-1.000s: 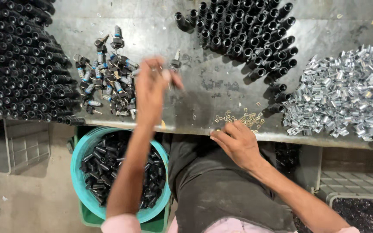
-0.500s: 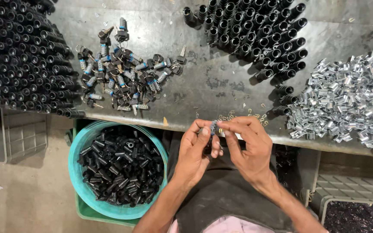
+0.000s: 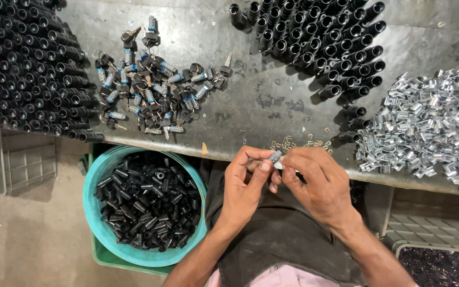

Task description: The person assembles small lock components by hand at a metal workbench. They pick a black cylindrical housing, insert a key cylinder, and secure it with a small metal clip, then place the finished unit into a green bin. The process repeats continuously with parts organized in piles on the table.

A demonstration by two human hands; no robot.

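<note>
Both grips are closed on one small silver cylinder [image 3: 275, 157]: the left hand [image 3: 248, 186] pinches it between thumb and forefinger, and the right hand [image 3: 317, 183] meets it from the other side, its fingertips [image 3: 289, 171] curled against the same piece. The two hands touch each other just past the near edge of the counter [image 3: 272, 101], above the person's dark lap.

On the counter, right beside the near edge and just ahead of the hands, lies a scatter of tiny brass-coloured bits [image 3: 293, 143]. A pile of keyed lock parts with blue bands [image 3: 152, 87] sits left of the middle. Black tubes [image 3: 22, 69] stand packed along the left edge, and a second cluster of black tubes [image 3: 320, 40] fills the far right part. A heap of shiny metal sleeves [image 3: 431, 125] lies at the right edge.

Below the counter's near edge, to the left of the hands, a teal basin [image 3: 94, 223] holds loose black cylinders [image 3: 147, 199].
</note>
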